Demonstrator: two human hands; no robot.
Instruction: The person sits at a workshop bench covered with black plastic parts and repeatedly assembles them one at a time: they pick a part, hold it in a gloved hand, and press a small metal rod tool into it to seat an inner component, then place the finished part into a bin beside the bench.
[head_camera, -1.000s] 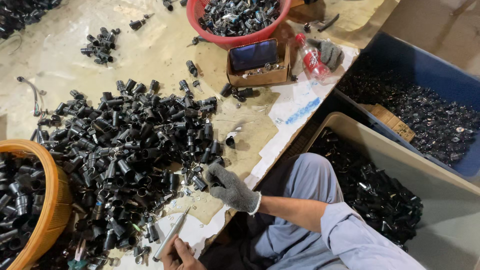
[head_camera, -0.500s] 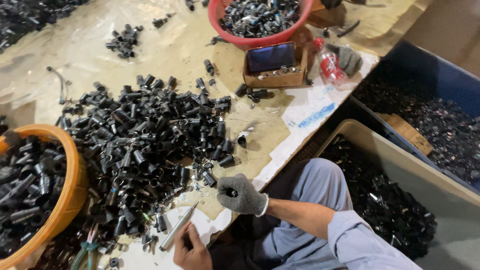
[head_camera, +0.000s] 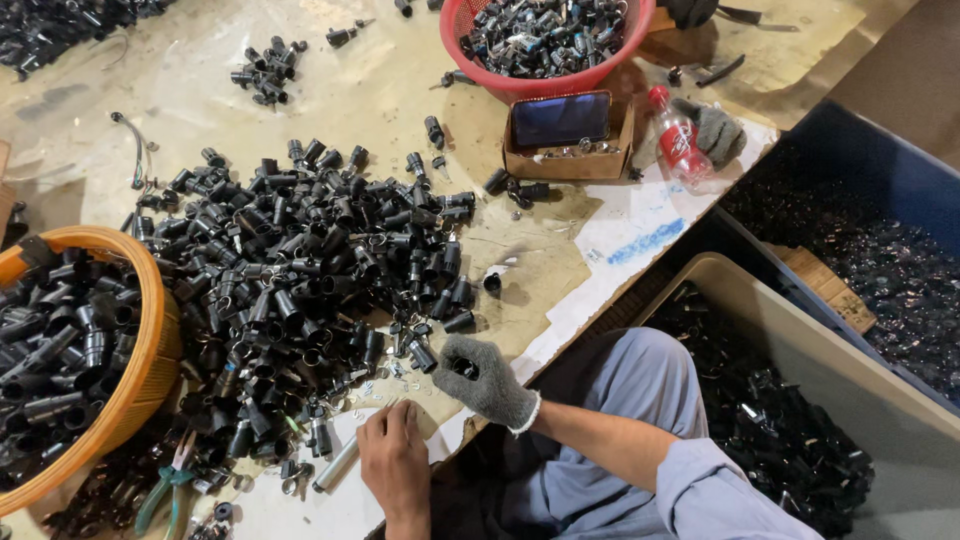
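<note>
Head view, looking down from my seat at a cardboard-covered workbench (head_camera: 380, 90). My right hand (head_camera: 485, 378), in a grey knit glove, is curled around a small black plastic tube fitting (head_camera: 463, 367), fingers pressed shut on it at the near edge of the bench. My left hand (head_camera: 393, 460), bare, rests just beside it with fingertips bent down onto the surface near a slim metal rod tool (head_camera: 338, 465); I cannot tell whether those fingers pinch anything.

A large heap of black plastic tube fittings (head_camera: 300, 270) spreads across the middle of the bench, its near fringe just beside both hands. A woven orange basket (head_camera: 150, 350) on the left holds more of them. At the far edge sits a red plastic basket (head_camera: 545, 40) of dark parts, with a small cardboard box (head_camera: 568, 160) carrying a dark phone below it, and a red-labelled bottle (head_camera: 678, 140) to its right. A grey bin (head_camera: 800, 350) of black parts stands beside my knee.

Compared with half a second ago, the gloved hand has closed around the fitting and the bare hand has slid off the rod, nearer the glove.
</note>
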